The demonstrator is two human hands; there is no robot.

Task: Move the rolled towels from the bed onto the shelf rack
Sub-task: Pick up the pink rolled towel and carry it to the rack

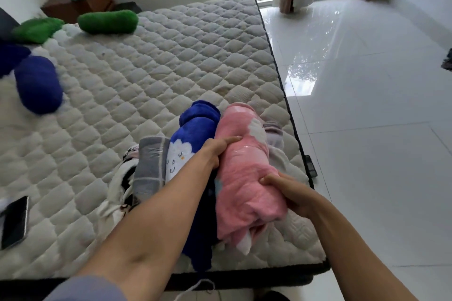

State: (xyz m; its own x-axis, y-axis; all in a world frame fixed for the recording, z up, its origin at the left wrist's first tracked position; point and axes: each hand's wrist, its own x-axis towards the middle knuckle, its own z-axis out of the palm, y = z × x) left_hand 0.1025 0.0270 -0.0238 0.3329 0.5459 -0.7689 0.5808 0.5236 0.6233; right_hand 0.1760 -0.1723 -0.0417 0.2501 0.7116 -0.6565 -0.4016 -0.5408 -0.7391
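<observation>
A pink rolled towel (244,173) lies near the bed's right front corner. My left hand (215,151) grips its left side and my right hand (288,193) grips its right side. Pressed against it on the left is a blue rolled towel (193,134) with a white cloud face. A grey checked towel (149,166) and a black-and-white one (122,183) lie further left. A pale lilac towel (275,139) sits behind the pink one. No shelf rack is in view.
The quilted mattress (151,76) carries two green rolls (107,21) (36,29) and a dark blue roll (38,84) at the far left. A phone (14,221) lies at the left edge. Glossy white floor (367,105) spreads right; a wooden nightstand (78,0) stands behind.
</observation>
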